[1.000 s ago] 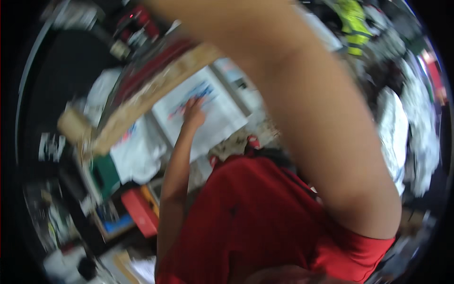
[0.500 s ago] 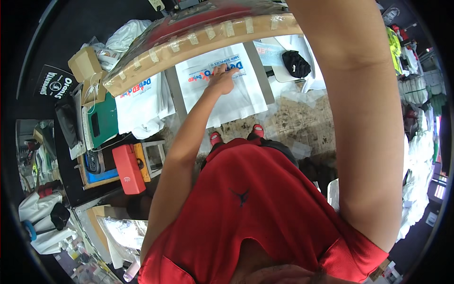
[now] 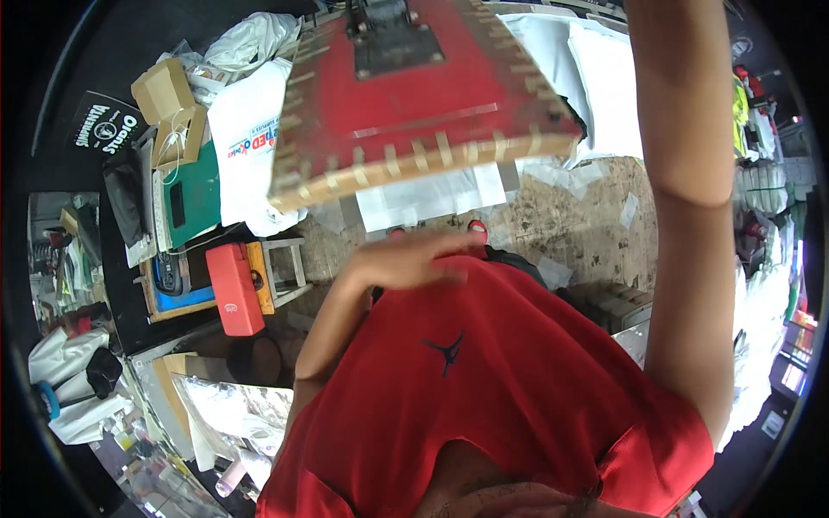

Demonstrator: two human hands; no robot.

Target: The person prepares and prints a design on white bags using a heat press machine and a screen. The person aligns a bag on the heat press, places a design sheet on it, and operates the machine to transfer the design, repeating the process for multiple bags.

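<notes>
A screen printing frame (image 3: 423, 95) with a red mesh, a wooden rim and strips of tape along its edges slants over the work spot, lowered toward me. A black metal clamp (image 3: 393, 43) sits at its far end. Under it, the near part of a white bag (image 3: 423, 203) shows on a grey board (image 3: 511, 177); the rest is covered. My left hand (image 3: 406, 262) is held in front of my red shirt, blurred, fingers stretched out and holding nothing. My right arm reaches up and forward past the frame's right side, its hand beyond the top edge.
Printed white bags (image 3: 250, 138) lie in a stack to the left, beside a green board (image 3: 192, 198) and an open cardboard box (image 3: 168, 99). A red case (image 3: 233, 289) rests on a small stool nearer me. White sheets (image 3: 600, 86) lie at the right.
The screen frame has come down over the white bag, hiding its print. My left hand has drawn back from the bag toward my body.
</notes>
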